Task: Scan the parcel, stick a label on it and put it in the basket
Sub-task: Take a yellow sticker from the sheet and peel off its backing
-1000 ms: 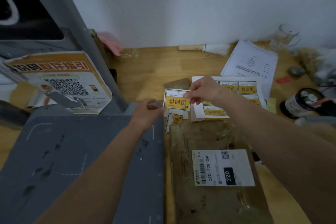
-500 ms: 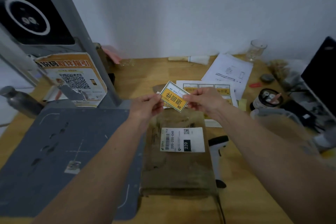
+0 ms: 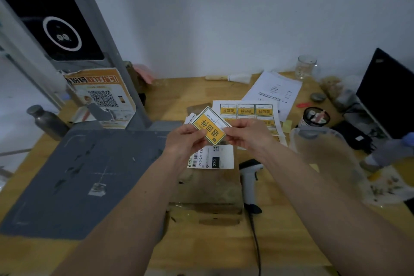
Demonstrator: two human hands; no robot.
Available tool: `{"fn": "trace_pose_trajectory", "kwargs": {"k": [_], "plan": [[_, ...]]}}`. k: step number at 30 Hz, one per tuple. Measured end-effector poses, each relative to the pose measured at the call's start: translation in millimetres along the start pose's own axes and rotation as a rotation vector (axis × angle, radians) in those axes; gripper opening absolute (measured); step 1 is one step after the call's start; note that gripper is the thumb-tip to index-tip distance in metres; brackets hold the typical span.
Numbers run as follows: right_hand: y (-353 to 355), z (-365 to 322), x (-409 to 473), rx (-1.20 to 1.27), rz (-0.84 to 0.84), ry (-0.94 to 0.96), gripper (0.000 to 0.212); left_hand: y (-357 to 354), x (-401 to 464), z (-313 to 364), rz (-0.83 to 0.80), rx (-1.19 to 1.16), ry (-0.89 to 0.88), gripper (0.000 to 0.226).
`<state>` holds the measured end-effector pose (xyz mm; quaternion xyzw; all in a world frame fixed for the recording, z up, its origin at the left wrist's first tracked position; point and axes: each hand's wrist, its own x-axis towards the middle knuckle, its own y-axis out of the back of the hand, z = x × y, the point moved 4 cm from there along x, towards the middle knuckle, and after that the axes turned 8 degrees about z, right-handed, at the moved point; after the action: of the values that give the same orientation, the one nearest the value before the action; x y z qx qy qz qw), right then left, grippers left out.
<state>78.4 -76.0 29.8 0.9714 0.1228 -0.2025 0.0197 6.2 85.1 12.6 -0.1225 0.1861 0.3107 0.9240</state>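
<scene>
A yellow and white label [image 3: 210,126] is held tilted in the air above the parcel. My left hand [image 3: 184,140] pinches its lower left edge and my right hand [image 3: 246,135] pinches its right corner. Below them lies the brown parcel [image 3: 208,188] on the wooden table, with a white shipping label [image 3: 220,160] on its far end. A white handheld scanner [image 3: 249,177] lies just right of the parcel, its cable running toward me. No basket is in view.
A sheet of yellow labels [image 3: 253,112] lies behind my hands, with white papers [image 3: 275,89] beyond. A grey mat [image 3: 74,177] covers the table's left side. A metal bottle [image 3: 48,122], a clear container [image 3: 322,152], a black jar [image 3: 313,119] and a dark screen [image 3: 389,94] stand around.
The label came off the sheet area and rose toward me. My left hand, empty a second ago, now pinches it together with my right. The view has pulled back.
</scene>
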Motion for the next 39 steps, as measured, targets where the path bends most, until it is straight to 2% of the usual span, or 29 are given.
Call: {"fn": "trace_pose_trajectory", "kwargs": {"k": [3,6,9,11,13,15,18,21,25,29,34,36,39], "plan": [[0,-6,-9,-0.026,0.038,0.062,0.006,0,-6,7,-0.074,0.132,-0.048,0.008],[-8,-17,-19,-0.060,0.046,0.123,0.009,6,-12,14,-0.152,0.291,-0.109,0.012],[-18,-22,-30,-0.089,0.036,0.134,0.007,16,-16,21,-0.204,0.344,-0.127,0.009],[-25,-24,-36,-0.065,0.048,0.145,0.007,23,-18,28,-0.182,0.284,-0.136,0.001],[-31,-25,-42,-0.021,0.071,0.148,0.008,29,-18,35,-0.152,0.195,-0.128,0.014],[-37,-26,-45,0.025,0.105,0.146,0.008,32,-21,39,-0.189,0.160,-0.102,0.016],[-41,-31,-46,0.065,0.159,0.170,0.011,38,-24,41,-0.253,0.204,-0.038,0.017],[-44,-34,-46,0.042,0.178,0.181,0.011,43,-23,44,-0.249,0.210,-0.024,0.019],[-48,-37,-45,0.039,0.183,0.194,0.004,47,-20,50,-0.211,0.236,-0.060,0.028],[-47,-41,-42,0.037,0.185,0.191,0.003,46,-16,59,-0.179,0.273,-0.141,0.024],[-45,-36,-43,0.161,0.192,0.136,0.006,43,-18,65,-0.172,0.074,-0.140,0.031],[-46,-33,-43,0.191,0.185,0.125,0.003,41,-22,64,-0.174,0.028,-0.135,0.027],[-48,-32,-44,0.255,0.190,0.116,0.010,41,-26,66,-0.153,-0.038,-0.142,0.021]]}}
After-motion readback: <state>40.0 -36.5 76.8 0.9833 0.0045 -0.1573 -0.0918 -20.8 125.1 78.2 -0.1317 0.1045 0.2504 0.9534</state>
